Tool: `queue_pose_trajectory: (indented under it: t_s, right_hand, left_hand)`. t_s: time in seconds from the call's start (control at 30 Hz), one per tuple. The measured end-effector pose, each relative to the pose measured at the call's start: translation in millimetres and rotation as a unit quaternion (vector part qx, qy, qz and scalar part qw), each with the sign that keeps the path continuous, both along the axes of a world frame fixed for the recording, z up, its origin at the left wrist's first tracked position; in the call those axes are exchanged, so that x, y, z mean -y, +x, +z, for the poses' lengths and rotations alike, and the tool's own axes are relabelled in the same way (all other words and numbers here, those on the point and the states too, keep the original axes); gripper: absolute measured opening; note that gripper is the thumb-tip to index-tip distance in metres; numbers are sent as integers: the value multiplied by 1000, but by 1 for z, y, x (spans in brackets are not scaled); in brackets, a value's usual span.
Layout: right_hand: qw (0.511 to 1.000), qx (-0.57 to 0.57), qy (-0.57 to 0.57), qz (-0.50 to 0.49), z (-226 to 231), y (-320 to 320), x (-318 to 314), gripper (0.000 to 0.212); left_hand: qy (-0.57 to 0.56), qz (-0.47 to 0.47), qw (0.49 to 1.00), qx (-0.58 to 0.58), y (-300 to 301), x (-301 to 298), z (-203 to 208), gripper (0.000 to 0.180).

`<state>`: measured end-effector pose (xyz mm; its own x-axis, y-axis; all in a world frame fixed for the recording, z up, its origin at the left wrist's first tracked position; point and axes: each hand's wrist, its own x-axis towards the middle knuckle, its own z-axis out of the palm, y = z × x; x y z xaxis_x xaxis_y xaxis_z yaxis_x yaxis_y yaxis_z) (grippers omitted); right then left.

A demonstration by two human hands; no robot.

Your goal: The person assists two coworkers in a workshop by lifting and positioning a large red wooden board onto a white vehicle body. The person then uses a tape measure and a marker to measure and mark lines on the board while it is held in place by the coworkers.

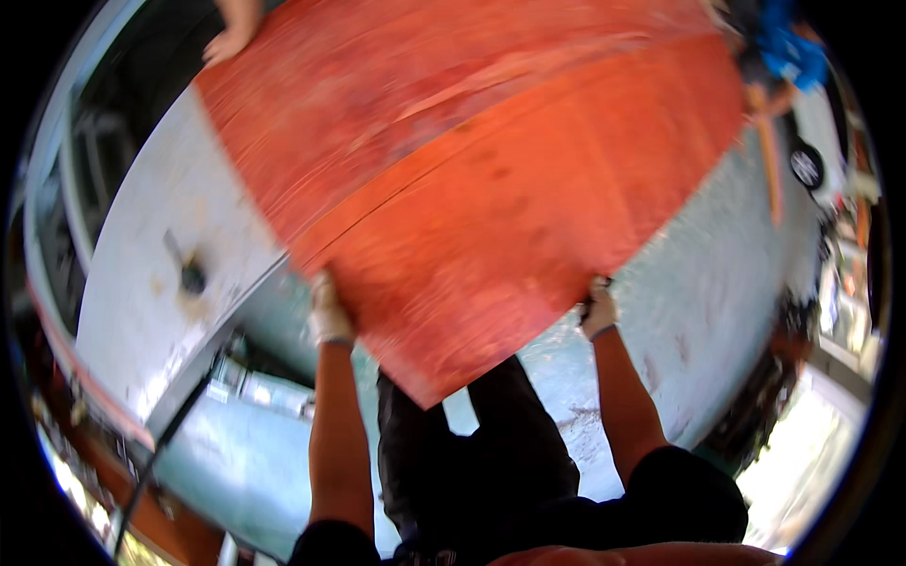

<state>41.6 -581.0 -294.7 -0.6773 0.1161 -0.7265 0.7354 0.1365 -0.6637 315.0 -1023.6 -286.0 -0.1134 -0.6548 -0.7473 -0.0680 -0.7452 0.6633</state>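
Note:
A large red-orange sheet stretches out before me, its near corner pointing down over my dark trousers. My left hand, in a pale glove, is closed on the sheet's left edge. On the opposite edge, my gloved right hand grips the sheet at about the same height. A long dark line, perhaps a seam or an overlapping edge, crosses the sheet; beyond it lies a duller red part. Motion blurs the surface, so I cannot tell what it is made of.
Another person's hand touches the sheet's far left corner. A person in blue stands at the far right corner. A whitish table on the left bears a dark tool. Below is a pale green floor; a car wheel shows at right.

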Motion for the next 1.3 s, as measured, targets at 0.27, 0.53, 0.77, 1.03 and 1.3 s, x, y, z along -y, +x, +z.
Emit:
queue_pose_trajectory:
  t_s: [0.27,0.53,0.77,1.03,1.3]
  right_hand:
    - [989,0,150,9,28,-2,18,32]
    - [916,-199,247,245,60,26,107,35]
    - [883,-74,73,458,67,123,271,30]
    - [766,-38,-32,641,107,186,428,39]
    - [641,46,-43,765,106,182,442,32]
  left_hand:
    - [42,-22,996,-75,12,9,-4,60]
    - [-131,24,991,22,70,62,-5,49]
    - [-364,-91,764,525,157,215,33,87]
    - [-343,-258,871,240,147,203,42,57]
    - [50,-158,965,-204,99,3,78,75]
